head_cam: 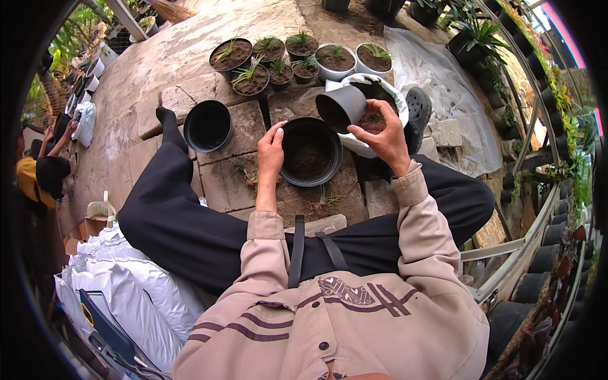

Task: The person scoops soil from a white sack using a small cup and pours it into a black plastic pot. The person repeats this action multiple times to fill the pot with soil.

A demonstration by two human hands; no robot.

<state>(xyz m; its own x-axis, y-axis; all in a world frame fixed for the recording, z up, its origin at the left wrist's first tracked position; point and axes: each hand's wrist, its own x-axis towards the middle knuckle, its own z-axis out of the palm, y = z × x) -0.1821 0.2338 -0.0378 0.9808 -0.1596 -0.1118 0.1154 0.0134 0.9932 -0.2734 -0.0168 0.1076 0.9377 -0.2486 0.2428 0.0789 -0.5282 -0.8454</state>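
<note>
My left hand [270,156] grips the left rim of a black plastic plant pot [311,182] that has dark soil inside. My right hand [385,137] holds a smaller black plastic pot [352,103] near its base, tilted on its side with the mouth facing left. This smaller pot is partly over the larger pot's upper right and in front of an open white sack of soil [403,102]. Another black pot [209,126], dark inside, stands to the left near my foot. Small grassy plants [330,198] lie loose on the paving below the soil-filled pot.
Several potted seedlings [285,57] stand beyond my hands. A clear plastic sheet [446,109] lies to the right, beside a black clog [419,114]. White filled sacks [128,304] lean at my lower left. Another person [42,166] sits at far left. Plant racks [541,247] line the right.
</note>
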